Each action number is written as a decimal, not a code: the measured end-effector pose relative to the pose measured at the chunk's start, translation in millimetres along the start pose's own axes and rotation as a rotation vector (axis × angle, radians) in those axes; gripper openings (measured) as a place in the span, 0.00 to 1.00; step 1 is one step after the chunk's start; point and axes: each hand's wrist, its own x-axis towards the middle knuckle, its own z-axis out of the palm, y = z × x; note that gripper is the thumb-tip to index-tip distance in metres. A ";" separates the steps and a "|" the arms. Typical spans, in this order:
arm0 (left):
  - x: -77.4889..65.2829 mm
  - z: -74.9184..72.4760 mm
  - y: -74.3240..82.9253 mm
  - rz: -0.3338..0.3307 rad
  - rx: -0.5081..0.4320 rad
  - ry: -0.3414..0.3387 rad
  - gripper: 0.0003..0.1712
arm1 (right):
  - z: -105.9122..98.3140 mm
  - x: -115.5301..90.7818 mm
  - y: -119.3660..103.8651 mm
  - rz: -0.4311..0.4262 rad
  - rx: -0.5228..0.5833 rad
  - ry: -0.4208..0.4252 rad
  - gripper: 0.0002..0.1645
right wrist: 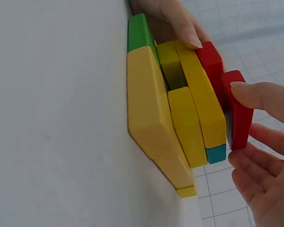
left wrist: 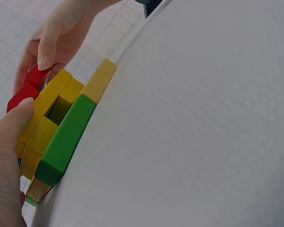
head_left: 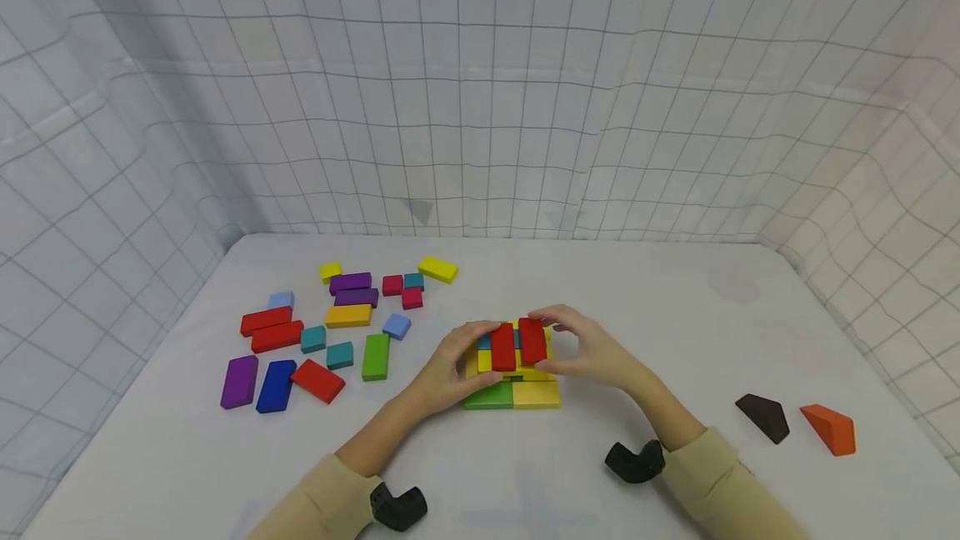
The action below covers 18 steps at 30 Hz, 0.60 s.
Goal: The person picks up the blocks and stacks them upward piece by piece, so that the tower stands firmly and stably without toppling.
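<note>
A layered stack of wooden blocks stands in front of me, with a green block (head_left: 489, 396) and a pale yellow block (head_left: 536, 395) along its near bottom edge. Yellow blocks (right wrist: 199, 94) form the layers above, and a teal block (right wrist: 216, 154) shows at one end. On top lies a red block (head_left: 503, 347), pinched by its ends between thumb and fingers of my left hand (head_left: 447, 369). My right hand (head_left: 588, 352) pinches a second red block (head_left: 532, 342) beside it. In the right wrist view this one is tilted, with a gap between it and the yellow layer.
Loose blocks spread over the left of the white table (head_left: 675, 307), among them a purple block (head_left: 240, 382), a blue block (head_left: 276, 386) and a light green block (head_left: 376, 357). A dark brown piece (head_left: 763, 417) and an orange piece (head_left: 831, 429) lie at the right.
</note>
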 end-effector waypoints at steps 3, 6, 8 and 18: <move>0.3 -0.2 -0.4 0.012 0.006 -0.002 0.36 | 4.3 -0.5 -8.6 -0.004 -0.014 -0.002 0.35; 0.7 -0.3 0.3 0.019 0.009 -0.001 0.36 | 4.4 -2.0 -21.4 -0.012 -0.016 -0.003 0.35; 0.7 -0.5 1.4 0.019 0.005 0.001 0.36 | 3.1 -2.5 -30.7 -0.020 -0.014 -0.007 0.35; 0.5 0.0 0.3 0.013 0.007 0.000 0.38 | 7.4 -1.8 -23.6 -0.024 -0.016 -0.003 0.37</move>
